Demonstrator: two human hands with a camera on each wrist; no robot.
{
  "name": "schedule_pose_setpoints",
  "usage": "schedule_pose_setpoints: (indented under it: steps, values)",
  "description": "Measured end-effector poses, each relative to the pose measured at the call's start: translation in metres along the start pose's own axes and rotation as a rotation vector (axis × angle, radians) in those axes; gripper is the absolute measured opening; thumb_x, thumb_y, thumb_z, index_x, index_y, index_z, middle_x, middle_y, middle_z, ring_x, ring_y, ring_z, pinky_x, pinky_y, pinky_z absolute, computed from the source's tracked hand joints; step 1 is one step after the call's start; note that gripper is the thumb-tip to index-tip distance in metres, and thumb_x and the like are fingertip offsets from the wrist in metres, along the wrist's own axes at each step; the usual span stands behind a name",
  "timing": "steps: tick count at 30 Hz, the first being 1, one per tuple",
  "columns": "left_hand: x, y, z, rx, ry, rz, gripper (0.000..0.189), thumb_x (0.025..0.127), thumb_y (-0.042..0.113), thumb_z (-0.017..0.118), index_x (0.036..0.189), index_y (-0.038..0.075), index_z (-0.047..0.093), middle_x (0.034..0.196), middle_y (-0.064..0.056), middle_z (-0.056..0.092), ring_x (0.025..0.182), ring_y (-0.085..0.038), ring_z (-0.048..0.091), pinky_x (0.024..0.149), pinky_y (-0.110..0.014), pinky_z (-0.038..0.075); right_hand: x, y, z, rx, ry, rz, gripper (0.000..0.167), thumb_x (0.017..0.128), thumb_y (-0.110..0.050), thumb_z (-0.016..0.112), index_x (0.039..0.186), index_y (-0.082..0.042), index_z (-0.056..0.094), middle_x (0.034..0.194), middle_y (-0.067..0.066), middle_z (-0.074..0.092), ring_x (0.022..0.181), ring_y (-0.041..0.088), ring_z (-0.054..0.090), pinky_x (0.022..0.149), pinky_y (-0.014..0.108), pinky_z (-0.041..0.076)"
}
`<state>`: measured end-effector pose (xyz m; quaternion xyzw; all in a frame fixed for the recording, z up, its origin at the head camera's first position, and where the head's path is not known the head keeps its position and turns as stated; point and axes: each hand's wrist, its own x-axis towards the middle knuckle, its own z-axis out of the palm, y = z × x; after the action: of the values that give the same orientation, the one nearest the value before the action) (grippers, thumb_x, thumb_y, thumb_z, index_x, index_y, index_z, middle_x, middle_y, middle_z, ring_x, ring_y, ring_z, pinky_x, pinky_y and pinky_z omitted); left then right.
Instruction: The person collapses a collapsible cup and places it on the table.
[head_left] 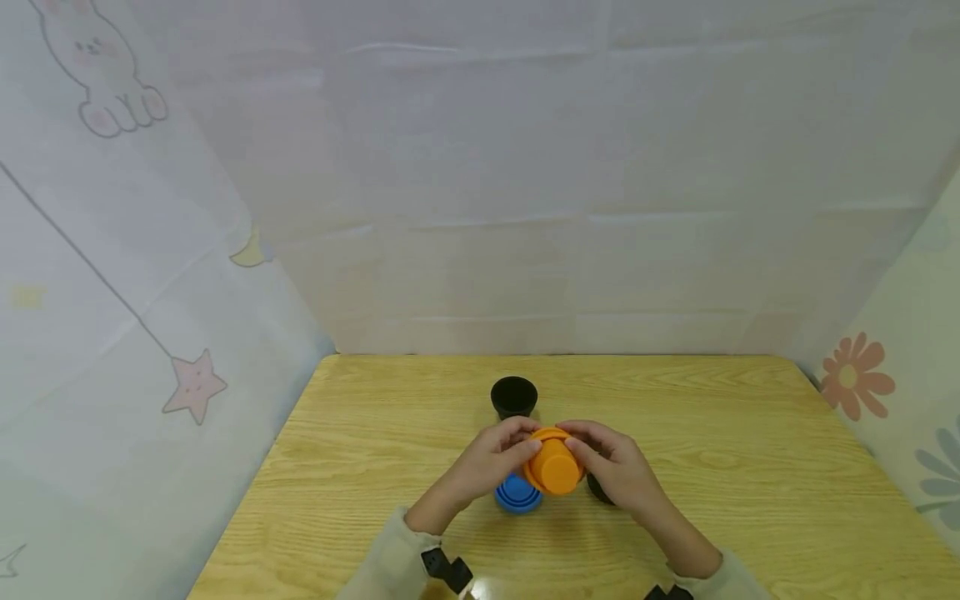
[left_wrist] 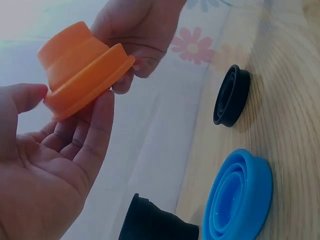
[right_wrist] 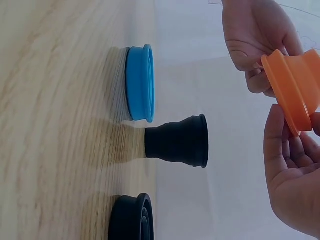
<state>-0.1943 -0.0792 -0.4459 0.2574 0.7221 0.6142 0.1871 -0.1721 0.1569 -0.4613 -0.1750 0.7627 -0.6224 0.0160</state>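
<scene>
An orange collapsible silicone cup [head_left: 558, 468] is held above the table with its narrow base toward the head camera. Its stepped wall stands partly extended beyond the wide rim. My left hand [head_left: 491, 457] pinches the rim on one side, thumb and fingers on it, as the left wrist view shows. On the opposite side my right hand [head_left: 617, 471] grips the same rim. Below the cup lies a blue collapsible cup [head_left: 518, 495], flattened into rings. Behind the hands a black collapsible cup [head_left: 514, 395] stands extended, mouth up. A flattened black cup [right_wrist: 131, 218] is partly hidden by my right hand in the head view.
The wooden table [head_left: 390, 408] has rounded back corners. A pale cloth backdrop [head_left: 480, 208] hangs behind it, and printed cloth with a star [head_left: 195, 386] and a flower [head_left: 855, 375] covers the sides.
</scene>
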Motion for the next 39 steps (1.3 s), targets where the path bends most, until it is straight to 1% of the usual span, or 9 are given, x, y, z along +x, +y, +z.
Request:
schedule_pose_setpoints:
  steps: [4, 7, 13, 18, 21, 26, 33, 36, 39]
  values:
    - [-0.001, 0.001, -0.002, -0.114, -0.063, 0.008, 0.042, 0.104, 0.024, 0.060, 0.137, 0.001, 0.051, 0.119, -0.013, 0.065, 0.098, -0.016, 0.067, 0.084, -0.029, 0.059, -0.001, 0.001, -0.002, 0.057, -0.042, 0.025, 0.034, 0.107, -0.022, 0.054, 0.134, -0.002, 0.061, 0.115, 0.014, 0.068, 0.084, 0.017, 0.068, 0.075, 0.033, 0.061]
    - [-0.002, 0.002, -0.002, -0.134, -0.074, 0.009, 0.043, 0.102, 0.025, 0.063, 0.137, 0.002, 0.051, 0.121, -0.011, 0.064, 0.100, -0.016, 0.066, 0.085, -0.029, 0.059, -0.001, 0.002, -0.003, 0.090, -0.071, 0.040, 0.036, 0.107, -0.022, 0.054, 0.136, 0.000, 0.058, 0.118, 0.013, 0.067, 0.090, 0.018, 0.068, 0.080, 0.033, 0.061]
    - [-0.003, 0.002, -0.002, -0.091, -0.029, -0.009, 0.038, 0.101, 0.023, 0.066, 0.133, 0.006, 0.057, 0.117, -0.009, 0.065, 0.098, -0.017, 0.067, 0.082, -0.030, 0.060, -0.002, 0.001, -0.006, 0.155, -0.172, 0.023, 0.038, 0.106, -0.016, 0.054, 0.139, 0.002, 0.053, 0.123, 0.019, 0.062, 0.102, 0.019, 0.066, 0.089, 0.029, 0.058]
    - [-0.003, 0.002, 0.000, 0.003, 0.005, -0.009, 0.037, 0.099, 0.024, 0.068, 0.129, 0.005, 0.060, 0.111, -0.008, 0.066, 0.095, -0.017, 0.065, 0.078, -0.028, 0.059, 0.000, 0.003, -0.007, 0.157, -0.234, 0.007, 0.036, 0.105, -0.013, 0.056, 0.137, 0.004, 0.054, 0.117, 0.019, 0.061, 0.095, 0.018, 0.068, 0.086, 0.030, 0.060]
    - [-0.002, 0.001, 0.001, 0.077, 0.028, 0.003, 0.032, 0.098, 0.022, 0.069, 0.126, 0.005, 0.062, 0.109, -0.006, 0.067, 0.095, -0.015, 0.065, 0.077, -0.025, 0.058, 0.002, 0.005, -0.006, 0.116, -0.235, -0.010, 0.035, 0.104, -0.014, 0.058, 0.135, 0.004, 0.055, 0.117, 0.019, 0.062, 0.092, 0.019, 0.070, 0.082, 0.030, 0.061]
    - [0.000, -0.004, 0.004, 0.216, 0.087, 0.051, 0.024, 0.097, 0.015, 0.069, 0.120, 0.008, 0.066, 0.101, -0.002, 0.069, 0.089, -0.010, 0.064, 0.075, -0.023, 0.057, 0.002, 0.006, -0.001, -0.040, -0.145, -0.086, 0.029, 0.102, -0.016, 0.062, 0.127, 0.000, 0.063, 0.110, 0.014, 0.066, 0.090, 0.014, 0.067, 0.077, 0.028, 0.061]
    - [0.002, -0.006, 0.008, 0.326, 0.171, 0.139, 0.023, 0.096, 0.016, 0.069, 0.118, 0.010, 0.069, 0.099, 0.000, 0.074, 0.082, -0.008, 0.065, 0.068, -0.022, 0.057, 0.002, 0.005, 0.007, -0.231, 0.025, -0.231, 0.018, 0.100, -0.009, 0.064, 0.117, -0.004, 0.068, 0.095, 0.002, 0.068, 0.079, 0.007, 0.062, 0.065, 0.026, 0.060]
    - [0.002, -0.005, 0.008, 0.351, 0.179, 0.164, 0.024, 0.098, 0.017, 0.067, 0.121, 0.008, 0.068, 0.100, -0.001, 0.075, 0.081, -0.007, 0.065, 0.066, -0.022, 0.058, 0.001, 0.007, 0.009, -0.310, 0.087, -0.306, 0.018, 0.098, -0.005, 0.065, 0.116, -0.003, 0.069, 0.094, 0.003, 0.069, 0.076, 0.004, 0.063, 0.060, 0.023, 0.059]
    - [0.002, -0.004, 0.007, 0.318, 0.153, 0.161, 0.027, 0.101, 0.019, 0.064, 0.124, 0.007, 0.066, 0.102, -0.003, 0.075, 0.082, -0.007, 0.067, 0.068, -0.022, 0.059, 0.001, 0.008, 0.011, -0.379, 0.134, -0.368, 0.018, 0.098, -0.005, 0.066, 0.116, -0.002, 0.068, 0.094, 0.006, 0.069, 0.075, 0.002, 0.062, 0.059, 0.020, 0.057]
